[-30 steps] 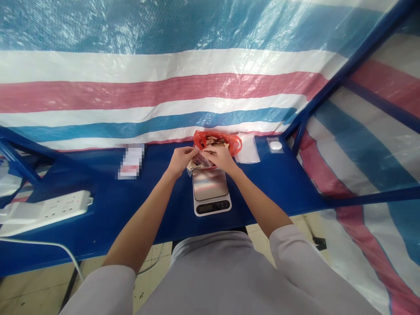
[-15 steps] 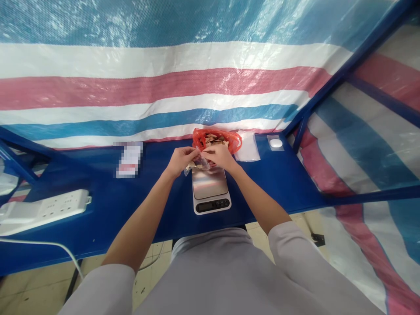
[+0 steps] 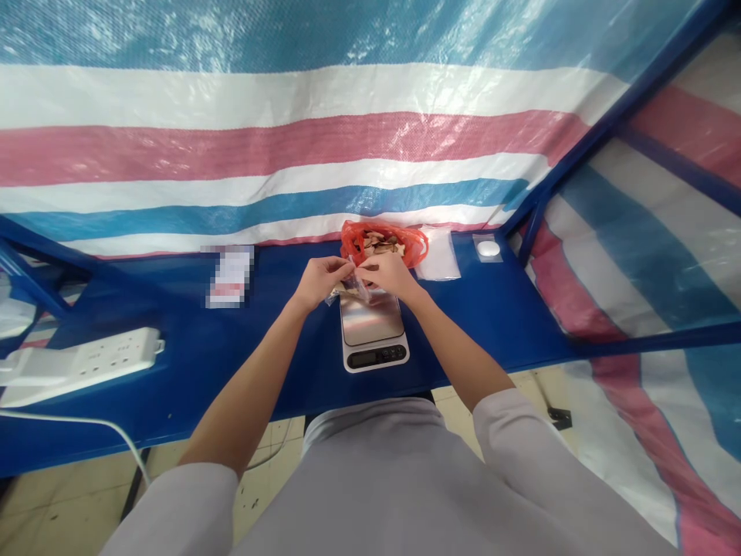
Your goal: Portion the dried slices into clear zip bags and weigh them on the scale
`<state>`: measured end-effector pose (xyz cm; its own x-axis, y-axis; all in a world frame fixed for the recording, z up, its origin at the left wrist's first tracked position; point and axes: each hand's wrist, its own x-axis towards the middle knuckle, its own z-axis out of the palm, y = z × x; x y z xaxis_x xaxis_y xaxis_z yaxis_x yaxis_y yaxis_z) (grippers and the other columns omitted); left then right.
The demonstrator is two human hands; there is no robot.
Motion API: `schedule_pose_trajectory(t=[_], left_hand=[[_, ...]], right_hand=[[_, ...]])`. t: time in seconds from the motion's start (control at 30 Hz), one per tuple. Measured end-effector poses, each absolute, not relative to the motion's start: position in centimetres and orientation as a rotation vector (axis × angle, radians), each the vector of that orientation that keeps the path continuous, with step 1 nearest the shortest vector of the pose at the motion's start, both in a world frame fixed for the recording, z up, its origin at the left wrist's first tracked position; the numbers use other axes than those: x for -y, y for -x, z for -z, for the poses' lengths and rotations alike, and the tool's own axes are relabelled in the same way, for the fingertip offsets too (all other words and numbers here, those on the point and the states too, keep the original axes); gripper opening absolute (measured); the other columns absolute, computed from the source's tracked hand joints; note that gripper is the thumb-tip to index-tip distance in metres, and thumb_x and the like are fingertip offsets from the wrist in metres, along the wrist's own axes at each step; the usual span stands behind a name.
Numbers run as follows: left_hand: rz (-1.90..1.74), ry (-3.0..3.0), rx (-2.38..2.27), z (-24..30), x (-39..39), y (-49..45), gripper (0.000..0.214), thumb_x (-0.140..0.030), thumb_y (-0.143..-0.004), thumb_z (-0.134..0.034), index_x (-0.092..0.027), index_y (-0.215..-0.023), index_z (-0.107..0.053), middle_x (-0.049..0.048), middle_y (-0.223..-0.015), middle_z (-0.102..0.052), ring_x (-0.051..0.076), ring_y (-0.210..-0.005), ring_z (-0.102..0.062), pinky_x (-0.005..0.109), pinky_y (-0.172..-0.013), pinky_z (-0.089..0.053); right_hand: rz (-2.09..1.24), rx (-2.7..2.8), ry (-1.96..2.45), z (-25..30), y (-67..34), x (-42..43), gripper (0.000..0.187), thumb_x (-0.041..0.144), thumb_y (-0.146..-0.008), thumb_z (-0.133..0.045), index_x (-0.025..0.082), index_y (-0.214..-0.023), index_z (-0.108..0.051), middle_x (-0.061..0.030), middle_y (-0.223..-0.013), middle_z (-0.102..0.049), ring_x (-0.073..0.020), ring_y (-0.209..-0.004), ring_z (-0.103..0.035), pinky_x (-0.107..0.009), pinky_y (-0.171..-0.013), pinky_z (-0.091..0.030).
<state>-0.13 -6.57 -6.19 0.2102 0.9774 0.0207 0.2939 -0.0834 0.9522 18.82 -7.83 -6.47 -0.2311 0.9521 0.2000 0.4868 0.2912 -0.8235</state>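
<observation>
A small clear plastic bag [image 3: 360,291] with pale brown pieces in its bottom hangs between my hands. My left hand [image 3: 322,281] pinches the bag's top edge from the left. From the right, my right hand [image 3: 389,275] pinches the same edge, the fingertips of both hands nearly meeting. Just beneath the bag is a digital kitchen scale [image 3: 373,328] with a shiny metal plate. Behind my hands stands an open red plastic bag [image 3: 412,245] filled with dried brown slices [image 3: 379,244]. My fingers hide part of the clear bag's top.
A stack of clear plastic bags [image 3: 438,255] lies right of the red bag, and a small packet with a white round item [image 3: 488,249] is farther right. A blurred-out paper [image 3: 231,276] and a white power strip [image 3: 109,357] are on the left. Striped sheeting [image 3: 278,147] backs the blue table [image 3: 492,316].
Both hands keep their pinch on the clear bag, which has shifted slightly between them. The view has tilted a little, so the table items appear slightly higher.
</observation>
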Motion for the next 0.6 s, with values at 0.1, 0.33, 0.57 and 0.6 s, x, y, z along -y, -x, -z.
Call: schedule_pose_trajectory(t=[0.1, 0.33, 0.57, 0.6], left_hand=[[-0.916, -1.607, -1.242, 5.98, 6.67, 0.17, 0.041, -0.053, -0.07, -0.076, -0.014, -0.081, -0.077, 0.0065, -0.079, -0.076, 0.018, -0.069, -0.065, 0.028, -0.068, -0.051], [-0.87, -1.655, -1.189, 5.65, 6.63, 0.29, 0.038, -0.052, -0.07, -0.074, -0.014, -0.078, -0.074, 0.0051, -0.075, -0.073, 0.016, -0.067, -0.062, 0.027, -0.068, -0.048], [-0.834, -1.679, -1.18, 5.71, 6.6, 0.29, 0.035, -0.049, -0.072, -0.071, -0.014, -0.077, -0.073, 0.0054, -0.075, -0.072, 0.016, -0.068, -0.062, 0.027, -0.068, -0.048], [-0.834, -1.684, -1.184, 5.73, 6.59, 0.35, 0.035, -0.049, -0.072, -0.071, -0.015, -0.077, -0.073, 0.0056, -0.075, -0.073, 0.017, -0.068, -0.062, 0.027, -0.068, -0.048]], right_hand=[[-0.839, 1.813, 1.292, 6.88, -18.77, 7.74, 0.017, 0.027, -0.085, -0.069, 0.015, -0.076, -0.079, -0.0024, -0.067, -0.071, -0.0166, -0.07, -0.066, -0.025, -0.064, -0.048], [-1.118, 1.622, 1.219, 7.44, -19.1, 7.79, 0.017, 0.029, -0.082, -0.071, 0.015, -0.078, -0.078, -0.0027, -0.069, -0.073, -0.0176, -0.068, -0.07, -0.026, -0.062, -0.054], [-1.084, 1.638, 1.226, 7.35, -19.18, 7.76, 0.012, 0.024, -0.08, -0.07, 0.015, -0.074, -0.076, -0.0013, -0.065, -0.071, -0.0157, -0.061, -0.068, -0.026, -0.059, -0.053], [-1.046, 1.65, 1.235, 7.27, -19.19, 7.75, 0.013, 0.024, -0.08, -0.07, 0.015, -0.072, -0.075, -0.0009, -0.064, -0.071, -0.0154, -0.06, -0.068, -0.025, -0.059, -0.053]])
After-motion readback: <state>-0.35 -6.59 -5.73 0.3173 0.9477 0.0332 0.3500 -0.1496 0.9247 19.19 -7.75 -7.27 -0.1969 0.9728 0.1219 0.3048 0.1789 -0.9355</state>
